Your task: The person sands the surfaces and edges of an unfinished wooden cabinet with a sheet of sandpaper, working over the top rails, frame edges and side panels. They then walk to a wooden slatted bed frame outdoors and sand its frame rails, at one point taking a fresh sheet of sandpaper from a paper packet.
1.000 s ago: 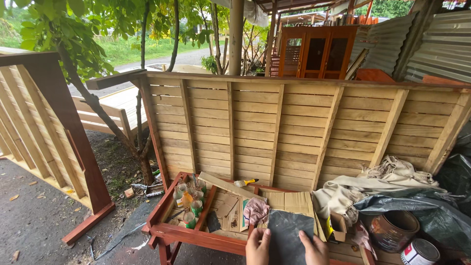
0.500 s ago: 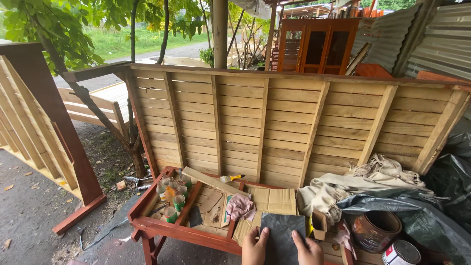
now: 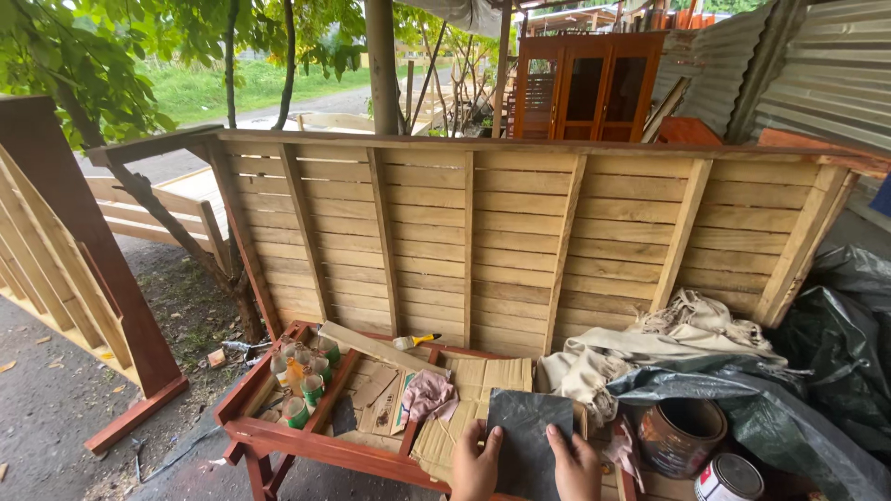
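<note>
Both hands, left hand (image 3: 476,461) and right hand (image 3: 573,462), now grip a dark grey sheet (image 3: 530,436) by its edges, fingers curled, over the red wooden surface (image 3: 320,447). It sits higher between them than a second ago, pink rag (image 3: 425,393) just left.

Sheet (image 3: 531,436) — dark grey, perhaps black.

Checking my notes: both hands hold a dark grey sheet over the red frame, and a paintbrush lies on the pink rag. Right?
Not quite. Both hands do hold the grey sheet over the red frame, but the head view shows the paintbrush lying apart from the pink rag, by the slatted panel.
</note>
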`<state>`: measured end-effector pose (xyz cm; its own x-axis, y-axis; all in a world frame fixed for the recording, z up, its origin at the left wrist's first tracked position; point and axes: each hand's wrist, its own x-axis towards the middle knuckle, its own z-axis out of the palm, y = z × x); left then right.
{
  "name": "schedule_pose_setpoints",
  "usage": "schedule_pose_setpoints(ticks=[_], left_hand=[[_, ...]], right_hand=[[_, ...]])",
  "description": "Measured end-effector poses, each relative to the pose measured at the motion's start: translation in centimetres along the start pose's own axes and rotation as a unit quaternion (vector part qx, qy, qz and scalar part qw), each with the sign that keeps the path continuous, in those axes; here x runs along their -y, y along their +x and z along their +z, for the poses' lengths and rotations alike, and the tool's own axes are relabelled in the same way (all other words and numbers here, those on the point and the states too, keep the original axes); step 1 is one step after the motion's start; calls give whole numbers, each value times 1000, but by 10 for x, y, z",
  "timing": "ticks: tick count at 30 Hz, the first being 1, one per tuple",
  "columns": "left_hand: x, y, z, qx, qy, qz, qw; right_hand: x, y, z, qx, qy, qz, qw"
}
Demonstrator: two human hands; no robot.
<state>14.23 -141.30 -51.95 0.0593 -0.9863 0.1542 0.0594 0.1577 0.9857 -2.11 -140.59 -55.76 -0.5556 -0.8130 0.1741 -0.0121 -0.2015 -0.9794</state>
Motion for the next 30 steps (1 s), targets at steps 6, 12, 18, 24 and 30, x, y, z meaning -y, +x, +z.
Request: schedule_pose_setpoints(ticks=[6,12,18,24,30], left_hand=[[6,5,5,-11,9,7,1000],[15,17,10,-23,1,46,999],[20,23,11,-9,2,19,1000],[10,2,4,-41,78,-36,995],[-4,-10,-1,-35,107,15,993]], right_hand=[[-13,13,-2,0,-6,-1,1000],[-16,24,2,24,61,7,998],[-15,29,5,43,88,38,994],[-8,11,1,23,29,26,999],[7,-1,1,32,78,23,996]])
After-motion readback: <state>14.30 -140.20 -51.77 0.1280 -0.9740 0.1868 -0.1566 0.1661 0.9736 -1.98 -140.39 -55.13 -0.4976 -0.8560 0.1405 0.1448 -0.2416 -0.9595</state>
